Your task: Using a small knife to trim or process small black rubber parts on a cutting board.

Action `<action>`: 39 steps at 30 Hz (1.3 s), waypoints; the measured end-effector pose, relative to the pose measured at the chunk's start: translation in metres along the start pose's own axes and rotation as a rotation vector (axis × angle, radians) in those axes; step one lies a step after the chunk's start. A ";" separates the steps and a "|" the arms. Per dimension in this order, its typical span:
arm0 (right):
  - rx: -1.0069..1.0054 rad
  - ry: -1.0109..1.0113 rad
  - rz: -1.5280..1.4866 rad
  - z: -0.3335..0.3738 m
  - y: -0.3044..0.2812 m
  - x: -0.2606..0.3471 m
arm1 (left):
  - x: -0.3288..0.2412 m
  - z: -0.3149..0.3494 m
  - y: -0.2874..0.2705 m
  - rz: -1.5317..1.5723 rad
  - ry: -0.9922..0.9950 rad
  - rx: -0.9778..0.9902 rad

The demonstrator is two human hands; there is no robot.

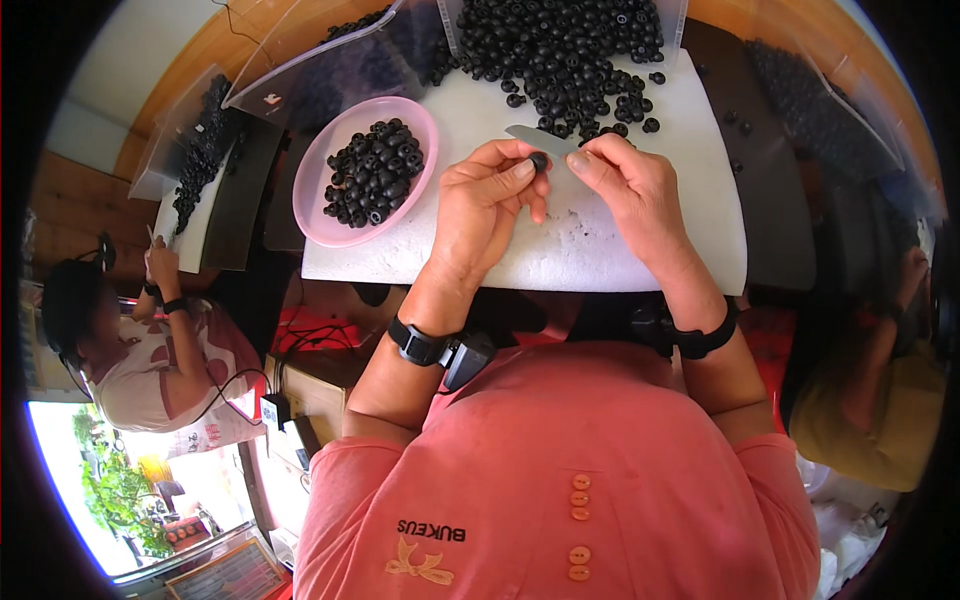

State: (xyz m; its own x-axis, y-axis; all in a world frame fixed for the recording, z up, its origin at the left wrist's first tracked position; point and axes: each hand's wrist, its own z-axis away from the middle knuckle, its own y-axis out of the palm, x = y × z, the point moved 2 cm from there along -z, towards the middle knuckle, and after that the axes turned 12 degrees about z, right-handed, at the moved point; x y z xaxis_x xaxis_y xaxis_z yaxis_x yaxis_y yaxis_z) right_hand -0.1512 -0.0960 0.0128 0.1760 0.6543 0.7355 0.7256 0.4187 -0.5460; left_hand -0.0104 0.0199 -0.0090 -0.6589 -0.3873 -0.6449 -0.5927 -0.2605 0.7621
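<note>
My left hand (pixel 488 195) pinches one small black round part (pixel 538 161) with a hole in it, between thumb and fingertips. In my right hand (pixel 628 185) is a short grey knife blade (pixel 540 138), held between thumb and bent fingers; its handle is hidden in the grip. The blade lies just above the black part, its tip pointing left past my left fingertips. Both hands are over a white foam board (pixel 400 262). To the left on the board, a pink round plate (pixel 308 190) bears a heap of similar black parts (pixel 375 170).
Beyond my hands, a clear plastic bin (pixel 682 22) on its side spills many loose black parts (pixel 590 85) onto the board. More clear bins (pixel 350 50) stand left and right. At the left another person (pixel 165 360) works at a board; a further person (pixel 870 400) sits at the right.
</note>
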 end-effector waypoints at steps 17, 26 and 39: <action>-0.014 -0.053 0.092 -0.003 0.006 -0.004 | 0.000 0.000 0.008 -0.067 -0.006 0.043; 0.004 -0.076 0.111 -0.002 0.005 -0.004 | 0.001 0.004 0.011 -0.109 -0.008 0.030; 0.016 -0.140 0.129 -0.003 0.004 -0.006 | 0.001 0.004 0.008 -0.102 0.014 0.091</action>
State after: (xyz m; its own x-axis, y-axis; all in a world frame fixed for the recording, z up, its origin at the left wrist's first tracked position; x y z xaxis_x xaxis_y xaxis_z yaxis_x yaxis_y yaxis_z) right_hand -0.1471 -0.1004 0.0075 0.1720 0.7838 0.5967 0.6925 0.3346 -0.6391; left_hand -0.0182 0.0209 -0.0038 -0.5872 -0.3755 -0.7171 -0.6959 -0.2182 0.6842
